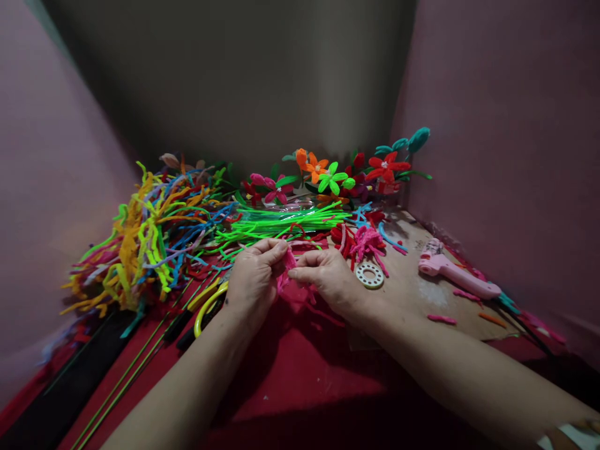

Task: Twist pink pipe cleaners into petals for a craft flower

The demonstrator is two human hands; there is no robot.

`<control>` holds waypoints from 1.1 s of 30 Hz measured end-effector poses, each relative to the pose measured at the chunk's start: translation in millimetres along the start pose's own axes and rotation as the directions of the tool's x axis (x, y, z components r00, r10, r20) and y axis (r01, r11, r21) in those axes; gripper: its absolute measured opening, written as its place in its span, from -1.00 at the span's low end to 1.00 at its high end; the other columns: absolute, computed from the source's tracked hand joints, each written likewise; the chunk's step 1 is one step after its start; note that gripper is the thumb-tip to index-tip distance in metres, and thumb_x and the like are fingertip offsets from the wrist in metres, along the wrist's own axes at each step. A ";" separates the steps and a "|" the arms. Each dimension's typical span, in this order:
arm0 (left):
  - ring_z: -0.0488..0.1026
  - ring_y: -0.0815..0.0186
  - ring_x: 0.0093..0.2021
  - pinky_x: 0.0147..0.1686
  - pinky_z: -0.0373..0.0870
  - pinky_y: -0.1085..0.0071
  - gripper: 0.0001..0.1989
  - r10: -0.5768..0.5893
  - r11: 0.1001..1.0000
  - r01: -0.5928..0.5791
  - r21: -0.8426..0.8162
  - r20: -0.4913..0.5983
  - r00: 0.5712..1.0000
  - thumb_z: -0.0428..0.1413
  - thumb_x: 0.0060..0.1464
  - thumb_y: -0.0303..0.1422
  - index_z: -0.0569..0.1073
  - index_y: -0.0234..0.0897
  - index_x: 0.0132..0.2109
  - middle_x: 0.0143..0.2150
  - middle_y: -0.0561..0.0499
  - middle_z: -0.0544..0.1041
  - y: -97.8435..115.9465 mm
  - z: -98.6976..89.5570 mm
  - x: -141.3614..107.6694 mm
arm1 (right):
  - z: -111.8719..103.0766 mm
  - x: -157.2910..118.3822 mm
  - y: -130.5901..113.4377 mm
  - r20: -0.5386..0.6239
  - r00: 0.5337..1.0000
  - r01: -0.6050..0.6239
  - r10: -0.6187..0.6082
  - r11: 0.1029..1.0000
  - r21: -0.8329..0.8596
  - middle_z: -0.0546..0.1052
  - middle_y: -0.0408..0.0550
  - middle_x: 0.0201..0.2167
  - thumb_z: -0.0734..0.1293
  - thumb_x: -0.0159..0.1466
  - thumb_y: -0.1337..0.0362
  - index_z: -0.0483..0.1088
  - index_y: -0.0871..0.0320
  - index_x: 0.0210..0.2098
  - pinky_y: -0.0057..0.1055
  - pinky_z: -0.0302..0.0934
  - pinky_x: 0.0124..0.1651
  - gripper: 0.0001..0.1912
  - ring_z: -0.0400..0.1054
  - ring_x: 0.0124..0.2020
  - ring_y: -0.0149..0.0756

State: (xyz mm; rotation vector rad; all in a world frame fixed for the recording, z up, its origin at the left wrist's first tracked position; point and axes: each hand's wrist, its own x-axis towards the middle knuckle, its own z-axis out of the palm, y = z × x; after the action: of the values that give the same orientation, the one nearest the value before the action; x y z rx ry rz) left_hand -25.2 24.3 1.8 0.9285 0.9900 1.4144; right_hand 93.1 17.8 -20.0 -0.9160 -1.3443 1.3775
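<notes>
Above the red tabletop, my left hand (253, 275) pinches pink pipe cleaners (289, 262) between thumb and fingers. My right hand (330, 280) is closed on the lower part of the same pink piece, its fingertips close to those of the left. Loose pink ends hang below the fingers; their exact shape is blurred. Just right of my right hand lie a bundle of pink pipe cleaners (368, 244) and a pale ring with holes (369, 275). Cutting pliers with yellow handles (209, 309) rest by my left wrist, partly hidden.
A heap of multicoloured pipe cleaners (145, 237) fills the left side. Green pipe cleaners (290, 220) lie behind my hands, with finished flowers (332, 179) farther back. At right, a pink glue gun (459, 275) rests on cardboard (407, 312). Walls rise on both sides.
</notes>
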 end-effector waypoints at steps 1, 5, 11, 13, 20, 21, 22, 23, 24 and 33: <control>0.18 0.54 -0.63 -0.62 0.08 0.58 -0.84 0.010 1.000 -0.010 0.006 0.000 1.000 0.24 -0.29 -0.45 0.37 -0.38 -0.55 -0.64 0.13 0.31 -0.3 -0.4 0.2 | -0.4 0.2 0.4 0.005 1.000 0.002 -0.002 1.000 0.007 0.22 -0.26 -0.75 0.32 -0.05 0.35 0.26 0.22 -0.71 -0.47 -0.10 -0.54 -0.82 0.01 -0.66 -0.53; 0.18 0.52 -0.61 -0.59 0.10 0.55 -0.85 0.128 0.979 -0.128 0.157 0.013 0.992 0.21 -0.20 -0.40 0.39 -0.36 -0.53 -0.63 0.13 0.32 0.2 -3.8 0.4 | -1.6 0.7 0.9 0.007 1.000 0.020 -0.020 0.999 0.026 0.25 -0.24 -0.73 0.34 -0.04 0.33 0.28 0.22 -0.71 -0.46 -0.08 -0.52 -0.81 0.04 -0.64 -0.52; 0.16 0.50 -0.62 -0.60 0.08 0.53 -0.78 0.197 0.936 -0.228 0.267 0.138 0.971 0.13 -0.04 -0.28 0.40 -0.33 -0.52 -0.63 0.12 0.30 8.0 -8.1 2.2 | -2.9 0.6 -0.3 -0.026 0.997 0.068 -0.066 0.995 0.067 0.29 -0.23 -0.70 0.39 -0.05 0.26 0.31 0.22 -0.68 -0.45 -0.01 -0.46 -0.79 0.10 -0.61 -0.50; 0.17 0.50 -0.63 -0.62 0.09 0.52 -0.76 0.166 0.963 -0.187 0.194 0.119 0.979 0.11 -0.03 -0.23 0.43 -0.33 -0.48 -0.61 0.11 0.32 10.8 -8.1 3.3 | -3.7 1.0 -0.5 -0.040 0.998 0.048 -0.045 0.996 0.079 0.30 -0.22 -0.70 0.39 -0.06 0.27 0.31 0.22 -0.69 -0.45 -0.01 -0.47 -0.80 0.09 -0.62 -0.50; 0.13 0.53 -0.65 -0.63 0.01 0.52 -0.77 -0.047 0.910 -0.055 0.411 0.233 0.971 0.24 -0.19 -0.26 0.45 -0.36 -0.55 -0.66 0.13 0.30 16.3 -10.4 2.2 | -6.0 0.8 -0.5 -0.065 0.998 0.023 -0.019 0.998 0.064 0.27 -0.23 -0.73 0.37 -0.07 0.29 0.29 0.22 -0.70 -0.47 -0.04 -0.50 -0.80 0.07 -0.63 -0.51; 0.12 0.53 -0.65 -0.63 0.00 0.52 -0.79 -0.065 0.896 -0.054 0.441 0.250 0.966 0.25 -0.21 -0.29 0.46 -0.36 -0.56 -0.67 0.13 0.30 16.1 -10.4 1.9 | -6.0 0.7 -0.1 -0.063 0.998 0.024 -0.021 0.998 0.054 0.26 -0.23 -0.73 0.36 -0.07 0.30 0.28 0.22 -0.70 -0.47 -0.05 -0.51 -0.80 0.06 -0.63 -0.51; 0.11 0.54 -0.65 -0.63 -0.01 0.53 -0.81 -0.074 0.888 -0.053 0.457 0.254 0.964 0.25 -0.23 -0.31 0.46 -0.36 -0.57 -0.67 0.14 0.30 15.5 -10.2 1.7 | -5.8 0.6 0.3 -0.062 0.998 0.025 -0.022 0.999 0.047 0.25 -0.24 -0.73 0.36 -0.06 0.31 0.27 0.22 -0.71 -0.47 -0.06 -0.51 -0.80 0.06 -0.63 -0.51; 0.11 0.54 -0.65 -0.63 -0.02 0.53 -0.81 -0.070 0.885 -0.056 0.462 0.250 0.966 0.25 -0.23 -0.32 0.45 -0.36 -0.59 -0.68 0.14 0.29 14.7 -9.8 1.4 | -5.5 0.7 0.9 -0.060 0.998 0.023 -0.021 0.999 0.044 0.25 -0.24 -0.74 0.35 -0.06 0.32 0.26 0.21 -0.71 -0.48 -0.06 -0.52 -0.80 0.05 -0.64 -0.52; 0.10 0.54 -0.65 -0.63 -0.03 0.53 -0.80 -0.055 0.884 -0.065 0.462 0.240 0.969 0.25 -0.23 -0.34 0.44 -0.36 -0.60 -0.69 0.15 0.28 13.6 -9.1 0.9 | -5.1 0.9 1.6 -0.063 0.998 0.023 -0.020 0.999 0.045 0.24 -0.25 -0.74 0.34 -0.07 0.33 0.25 0.21 -0.72 -0.48 -0.06 -0.52 -0.80 0.04 -0.64 -0.52; 0.09 0.53 -0.65 -0.63 -0.02 0.51 -0.80 0.071 0.908 -0.101 0.407 0.088 0.994 0.23 -0.22 -0.34 0.41 -0.36 -0.61 -0.69 0.14 0.28 2.8 -1.8 -3.5 | -4.8 3.8 2.3 -0.067 0.998 0.022 -0.020 0.999 0.038 0.24 -0.24 -0.76 0.32 -0.08 0.36 0.25 0.20 -0.75 -0.47 -0.05 -0.51 -0.82 0.05 -0.64 -0.51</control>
State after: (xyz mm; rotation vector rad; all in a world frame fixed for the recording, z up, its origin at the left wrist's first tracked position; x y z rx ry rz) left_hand -27.6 20.6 3.8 1.3377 1.2317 1.2547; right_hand 96.5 22.9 -22.3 -0.9119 -1.2692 1.3407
